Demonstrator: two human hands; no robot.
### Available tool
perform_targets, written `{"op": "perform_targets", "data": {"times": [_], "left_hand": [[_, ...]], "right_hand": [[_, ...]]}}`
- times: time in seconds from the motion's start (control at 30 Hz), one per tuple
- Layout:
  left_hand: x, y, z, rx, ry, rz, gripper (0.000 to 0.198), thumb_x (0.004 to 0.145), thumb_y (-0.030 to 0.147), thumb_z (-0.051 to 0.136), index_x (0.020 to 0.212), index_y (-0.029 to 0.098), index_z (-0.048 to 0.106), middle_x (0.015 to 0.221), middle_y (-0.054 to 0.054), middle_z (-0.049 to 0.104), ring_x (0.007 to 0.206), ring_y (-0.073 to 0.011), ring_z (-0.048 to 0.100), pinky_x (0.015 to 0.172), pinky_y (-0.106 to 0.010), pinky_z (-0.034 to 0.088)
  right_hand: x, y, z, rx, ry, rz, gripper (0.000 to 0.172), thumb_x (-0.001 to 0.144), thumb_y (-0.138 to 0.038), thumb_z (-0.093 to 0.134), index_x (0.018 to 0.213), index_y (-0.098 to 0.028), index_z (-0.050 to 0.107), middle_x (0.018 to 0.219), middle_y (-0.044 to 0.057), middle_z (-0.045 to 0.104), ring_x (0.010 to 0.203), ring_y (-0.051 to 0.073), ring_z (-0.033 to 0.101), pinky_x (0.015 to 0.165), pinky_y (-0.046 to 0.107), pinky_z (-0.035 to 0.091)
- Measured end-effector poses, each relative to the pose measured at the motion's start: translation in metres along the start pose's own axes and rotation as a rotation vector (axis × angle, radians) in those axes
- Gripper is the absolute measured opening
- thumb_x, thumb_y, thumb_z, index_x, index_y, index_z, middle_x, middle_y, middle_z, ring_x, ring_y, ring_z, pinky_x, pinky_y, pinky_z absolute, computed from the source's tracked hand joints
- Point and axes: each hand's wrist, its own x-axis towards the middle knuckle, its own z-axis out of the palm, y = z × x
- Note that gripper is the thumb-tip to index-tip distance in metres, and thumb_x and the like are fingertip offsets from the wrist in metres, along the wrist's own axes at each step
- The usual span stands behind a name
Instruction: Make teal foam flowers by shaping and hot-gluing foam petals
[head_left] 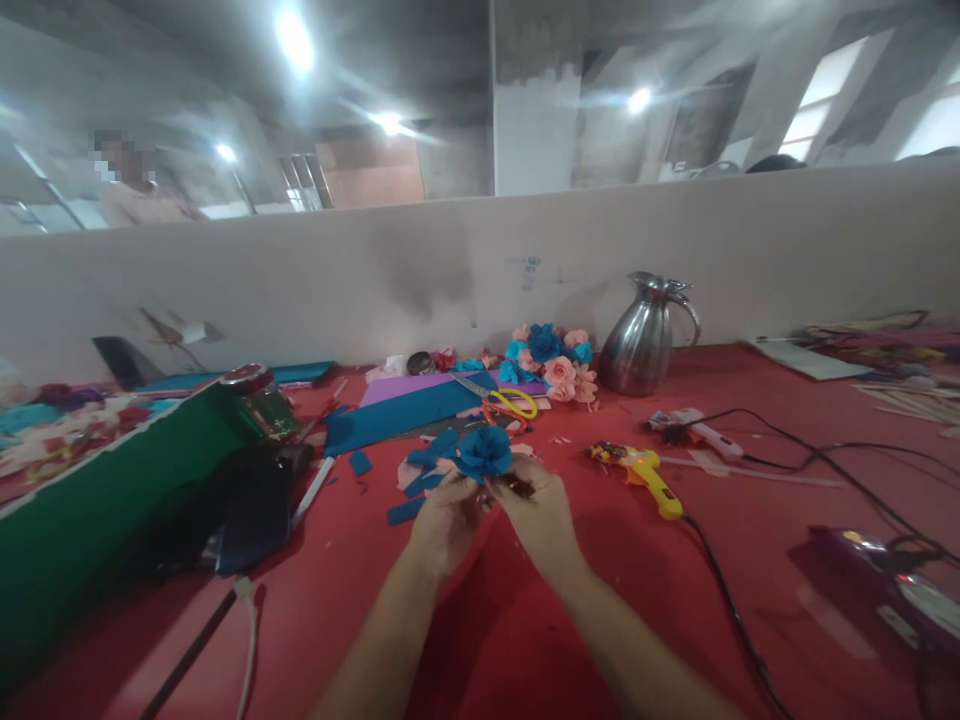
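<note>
A blue paper flower is held up between both hands above the red table. My left hand is closed on its underside from the left. My right hand grips its base from the right, with the fingertips partly hidden beneath the petals. Cut blue paper petals and pink scraps lie just behind and left of my left hand. Beyond the flower rest scissors with yellow and orange handles, beside a blue paper strip.
A bunch of pink and blue paper flowers and a steel jug stand by the low wall. To the right lie a yellow glue gun, a pale glue gun and cables. A green board, a jar and a dark phone are left.
</note>
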Motion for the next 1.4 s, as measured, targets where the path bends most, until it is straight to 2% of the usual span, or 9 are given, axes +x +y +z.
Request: {"op": "perform_targets", "data": {"times": [0.17, 0.3, 0.47, 0.73, 0.87, 1.07, 1.17, 1.27, 1.4], "left_hand": [[0.0, 0.0, 0.003, -0.016, 0.005, 0.029, 0.025, 0.053, 0.009, 0.069, 0.074, 0.019, 0.06, 0.061, 0.003, 0.064, 0.057, -0.0107, 0.057, 0.057, -0.022, 0.043], [0.001, -0.001, 0.005, -0.041, 0.002, 0.091, 0.029, 0.05, 0.005, 0.067, 0.074, 0.019, 0.061, 0.057, 0.005, 0.062, 0.056, -0.01, 0.056, 0.059, -0.021, 0.044], [-0.001, 0.0, 0.007, -0.058, 0.011, 0.033, 0.029, 0.05, 0.004, 0.063, 0.074, 0.019, 0.061, 0.062, 0.003, 0.064, 0.056, -0.0111, 0.058, 0.06, -0.022, 0.046], [-0.003, -0.001, 0.009, 0.033, 0.008, 0.022, 0.022, 0.056, 0.009, 0.064, 0.075, 0.019, 0.06, 0.063, 0.003, 0.064, 0.053, -0.0113, 0.056, 0.058, -0.024, 0.045], [0.001, -0.007, 0.003, 0.11, -0.014, 0.111, 0.015, 0.061, 0.016, 0.07, 0.073, 0.019, 0.06, 0.066, 0.002, 0.062, 0.053, -0.0093, 0.052, 0.053, -0.021, 0.039], [0.005, -0.009, -0.004, 0.256, 0.113, 0.432, 0.016, 0.06, 0.015, 0.073, 0.072, 0.019, 0.065, 0.07, 0.003, 0.061, 0.059, -0.0087, 0.05, 0.054, -0.019, 0.037], [0.003, -0.008, -0.003, 0.277, 0.09, 0.446, 0.009, 0.06, 0.016, 0.074, 0.067, 0.016, 0.067, 0.07, 0.001, 0.062, 0.062, -0.0099, 0.051, 0.059, -0.02, 0.039], [0.002, -0.008, -0.001, 0.276, 0.042, 0.415, 0.008, 0.063, 0.015, 0.072, 0.07, 0.016, 0.07, 0.071, 0.0, 0.064, 0.066, -0.011, 0.052, 0.067, -0.022, 0.042], [0.003, -0.01, -0.003, 0.275, 0.062, 0.421, 0.009, 0.061, 0.014, 0.073, 0.07, 0.016, 0.071, 0.074, -0.001, 0.066, 0.071, -0.0129, 0.056, 0.072, -0.023, 0.044]], "right_hand": [[-0.003, -0.003, -0.001, -0.134, -0.003, -0.037, 0.013, 0.079, -0.028, 0.057, 0.08, -0.018, 0.066, 0.069, 0.001, 0.063, 0.06, 0.015, 0.057, 0.056, 0.025, 0.044], [-0.004, -0.005, -0.001, -0.193, 0.001, -0.063, 0.009, 0.077, -0.024, 0.056, 0.079, -0.018, 0.063, 0.07, 0.0, 0.063, 0.06, 0.014, 0.055, 0.057, 0.024, 0.042], [-0.005, 0.001, 0.0, -0.15, 0.02, -0.061, 0.009, 0.075, -0.026, 0.058, 0.071, -0.018, 0.059, 0.063, -0.002, 0.057, 0.057, 0.013, 0.049, 0.054, 0.024, 0.04], [-0.003, 0.005, -0.001, -0.03, -0.054, -0.018, 0.018, 0.081, -0.035, 0.056, 0.089, -0.019, 0.06, 0.069, 0.001, 0.061, 0.058, 0.014, 0.054, 0.052, 0.024, 0.043], [-0.002, 0.004, 0.0, 0.05, -0.067, -0.019, 0.014, 0.083, -0.034, 0.053, 0.085, -0.02, 0.057, 0.07, 0.001, 0.061, 0.062, 0.015, 0.058, 0.06, 0.027, 0.048], [-0.004, 0.004, 0.004, 0.061, -0.022, 0.003, 0.015, 0.082, -0.035, 0.055, 0.083, -0.02, 0.057, 0.072, 0.002, 0.064, 0.064, 0.016, 0.062, 0.065, 0.028, 0.05], [-0.005, 0.004, 0.005, 0.047, 0.005, 0.013, 0.015, 0.082, -0.034, 0.056, 0.083, -0.02, 0.057, 0.073, 0.002, 0.066, 0.065, 0.017, 0.063, 0.066, 0.029, 0.051], [-0.006, 0.002, 0.005, 0.014, 0.028, 0.022, 0.013, 0.082, -0.032, 0.055, 0.083, -0.02, 0.058, 0.073, 0.002, 0.066, 0.066, 0.017, 0.064, 0.065, 0.028, 0.051], [-0.006, 0.0, 0.005, -0.026, 0.038, 0.017, 0.011, 0.082, -0.03, 0.053, 0.081, -0.02, 0.059, 0.071, 0.002, 0.066, 0.065, 0.017, 0.064, 0.064, 0.028, 0.051]]}}
